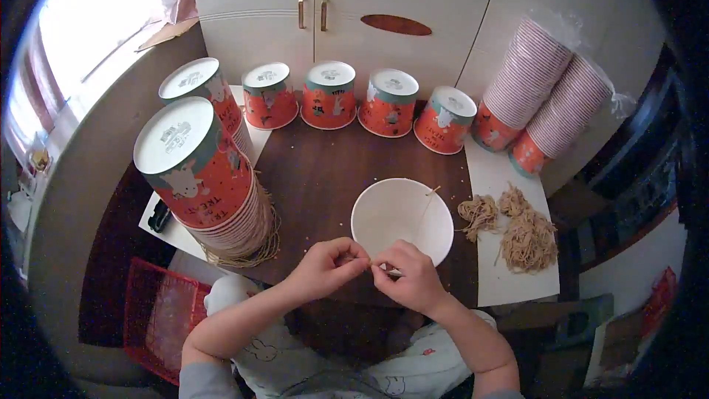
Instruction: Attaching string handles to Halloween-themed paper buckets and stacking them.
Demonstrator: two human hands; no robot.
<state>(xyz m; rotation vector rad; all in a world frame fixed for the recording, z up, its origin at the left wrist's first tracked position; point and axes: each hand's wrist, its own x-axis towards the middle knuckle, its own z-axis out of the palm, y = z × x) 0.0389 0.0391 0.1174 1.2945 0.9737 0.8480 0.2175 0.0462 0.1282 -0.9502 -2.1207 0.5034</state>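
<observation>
A white paper bucket [402, 210], its open mouth up, stands on the brown table just beyond my hands. A thin tan string [431, 193] pokes over its far right rim and hangs down inside. My left hand [329, 267] is closed in a pinch left of the near rim. My right hand [406, 273] pinches too and overlaps that near rim. The fingertips of both hands meet around a tiny tan bit that looks like string end; most of it is hidden by the fingers.
Several upside-down orange and green buckets [330, 96] line the table's back. Nested stacks [199, 170] with string loops around the lower rims stand at left. Plastic-wrapped bucket stacks [521, 77] lean at back right. Tan string piles [528, 236] lie at right. A red basket [159, 318] sits lower left.
</observation>
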